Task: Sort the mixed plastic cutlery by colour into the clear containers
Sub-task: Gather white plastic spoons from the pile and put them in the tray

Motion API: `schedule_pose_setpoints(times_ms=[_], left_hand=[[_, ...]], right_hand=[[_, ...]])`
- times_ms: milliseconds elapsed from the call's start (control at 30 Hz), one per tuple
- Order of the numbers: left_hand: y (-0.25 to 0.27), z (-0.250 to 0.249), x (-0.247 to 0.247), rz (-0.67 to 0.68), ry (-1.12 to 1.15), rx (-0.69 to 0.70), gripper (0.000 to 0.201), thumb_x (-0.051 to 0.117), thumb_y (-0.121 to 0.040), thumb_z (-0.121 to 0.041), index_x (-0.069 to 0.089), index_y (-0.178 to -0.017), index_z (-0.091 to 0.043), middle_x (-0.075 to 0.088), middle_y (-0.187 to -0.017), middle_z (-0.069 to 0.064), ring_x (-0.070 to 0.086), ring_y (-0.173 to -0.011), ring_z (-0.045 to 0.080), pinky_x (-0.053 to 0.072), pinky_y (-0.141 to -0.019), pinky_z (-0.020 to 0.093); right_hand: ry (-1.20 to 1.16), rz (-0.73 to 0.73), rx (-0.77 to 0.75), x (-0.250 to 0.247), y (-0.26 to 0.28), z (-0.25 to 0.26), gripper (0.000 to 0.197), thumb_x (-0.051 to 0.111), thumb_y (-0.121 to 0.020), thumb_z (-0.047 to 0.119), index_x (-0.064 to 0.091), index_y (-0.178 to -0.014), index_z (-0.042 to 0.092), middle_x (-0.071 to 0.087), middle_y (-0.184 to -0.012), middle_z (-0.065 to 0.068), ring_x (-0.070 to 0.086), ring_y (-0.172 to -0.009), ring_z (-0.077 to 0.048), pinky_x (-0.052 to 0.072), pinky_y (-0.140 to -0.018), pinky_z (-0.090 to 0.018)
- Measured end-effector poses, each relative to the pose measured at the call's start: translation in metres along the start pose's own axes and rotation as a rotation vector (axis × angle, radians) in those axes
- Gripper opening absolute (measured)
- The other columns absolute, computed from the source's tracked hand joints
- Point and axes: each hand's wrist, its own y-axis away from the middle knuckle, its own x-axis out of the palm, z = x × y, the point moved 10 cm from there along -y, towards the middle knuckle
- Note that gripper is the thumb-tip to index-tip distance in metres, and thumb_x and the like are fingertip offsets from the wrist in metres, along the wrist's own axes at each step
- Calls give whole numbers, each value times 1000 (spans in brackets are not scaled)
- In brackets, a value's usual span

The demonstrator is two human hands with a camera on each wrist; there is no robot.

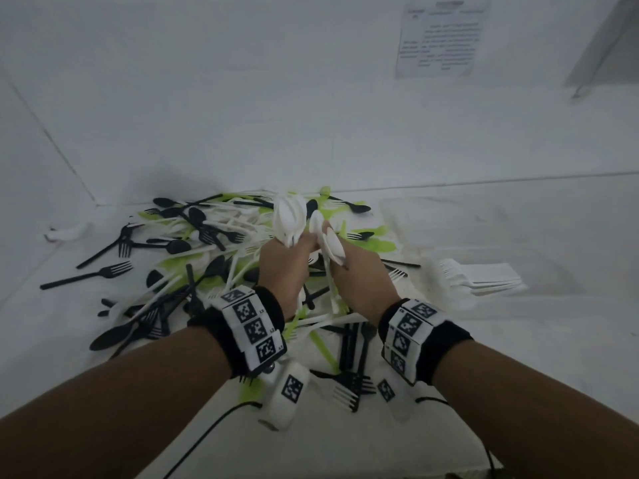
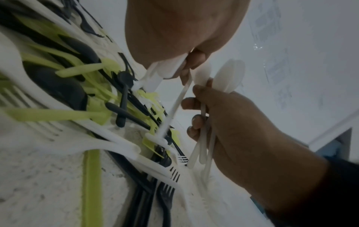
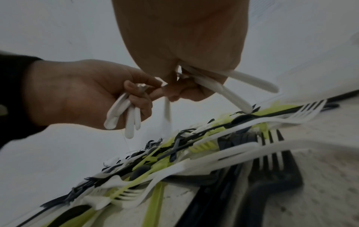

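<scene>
The bench (image 1: 518, 357) is white and speckled, shut in by a white wall (image 1: 242, 98) at the back and another on the left, the two meeting in a corner just behind the heap; bare surface lies open to the right front and along the left edge. The mixed cutlery pile (image 1: 193, 243) of black, white and lime-green forks, spoons and knives spreads across the middle of the bench, pieces crossing at all angles. To the right of it stands a clear container (image 1: 484, 281) holding white forks (image 1: 463, 276) stacked flat, tines toward the pile, long axis running left to right. Both hands hover close together above the middle of the pile. The left hand (image 1: 287, 267) has its fingers (image 3: 136, 95) curled round a bunch of white spoons (image 1: 289, 216), bowls nested and pointing up and away, handles hanging down out of the fist. The right hand (image 1: 359, 274) likewise has its fingers (image 2: 192, 104) wrapped round its own white spoon bundle (image 2: 229, 76), bowls up, handles down toward the bench. Between the two hands a single white spoon (image 2: 174, 107) hangs near upright; which fingers pinch it is unclear. A printed sheet (image 1: 442, 39) is stuck on the back wall.
</scene>
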Motion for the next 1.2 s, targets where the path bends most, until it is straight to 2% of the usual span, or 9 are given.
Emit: schedule_pose_setpoints(times_ms=[200, 333, 467, 600, 700, 800, 933, 1000, 1200], left_hand=[[-9, 2, 1, 113, 17, 2, 21, 77, -90, -28, 76, -87, -7, 54, -53, -12, 44, -44, 3, 36, -45, 19], [-22, 10, -11, 47, -24, -21, 16, 74, -85, -19, 76, -91, -4, 68, -68, 1, 60, -60, 18, 44, -54, 22], [-31, 1, -21, -22, -74, 43, 35, 67, -76, -26, 68, -92, 5, 67, -75, 17, 63, -68, 26, 51, -64, 37], [-42, -8, -25, -48, -160, 101, 24, 68, -87, -20, 65, -87, 4, 61, -69, 13, 58, -61, 24, 47, -57, 35], [-43, -13, -20, -32, -209, 157, 24, 67, -85, -29, 67, -87, -5, 69, -75, 13, 67, -69, 29, 56, -65, 43], [-38, -16, -12, -13, -246, 201, 18, 68, -88, -31, 69, -90, -13, 72, -81, 6, 70, -76, 25, 60, -74, 45], [-30, -16, 0, 26, -228, 231, 12, 66, -93, -27, 69, -92, -15, 72, -82, 5, 69, -75, 23, 58, -71, 41], [-28, -17, -1, 12, -214, 236, 12, 65, -93, -26, 67, -90, -15, 70, -79, 4, 65, -69, 21, 54, -65, 37], [-35, -21, -8, -19, -234, 260, 15, 66, -93, -26, 66, -87, -12, 69, -79, 7, 67, -73, 23, 53, -66, 36]], right_hand=[[169, 146, 17, 14, -8, 5, 70, 45, -100, 9, 20, -163, 26, 66, -98, -9, 64, -84, -27, 56, -75, -45], [-42, 233, 35, 28, -7, 5, 37, 41, -109, 31, 48, -143, 19, 66, -93, -3, 66, -77, -14, 56, -79, -47], [-308, 9, 114, 8, -14, -5, 35, 44, -109, 32, 57, -140, 24, 64, -117, 13, 62, -105, -1, 51, -97, -32], [-391, -217, 212, -18, -23, -24, 32, 57, -103, 37, 42, -123, 17, 60, -92, 4, 58, -71, -4, 51, -68, -28], [-429, -43, 221, -1, -28, -22, 63, 54, -92, 68, 25, -133, 30, 64, -99, -3, 63, -83, -8, 50, -76, -27], [-504, 46, 261, 19, -32, -24, 64, 37, -93, 74, 28, -140, 32, 40, -91, 21, 40, -76, 2, 32, -68, -22], [-584, 53, 216, 25, -38, -16, 25, 34, -109, 41, 38, -133, 45, 49, -113, 37, 50, -100, 23, 38, -85, -11], [-584, 68, 203, 24, -36, -8, 34, 34, -111, 26, 33, -125, 58, 47, -111, 49, 45, -102, 35, 37, -87, -4], [-531, -44, 175, 11, -34, -10, 39, 33, -106, 14, 49, -132, 38, 55, -97, 44, 53, -85, 23, 41, -79, -2]])
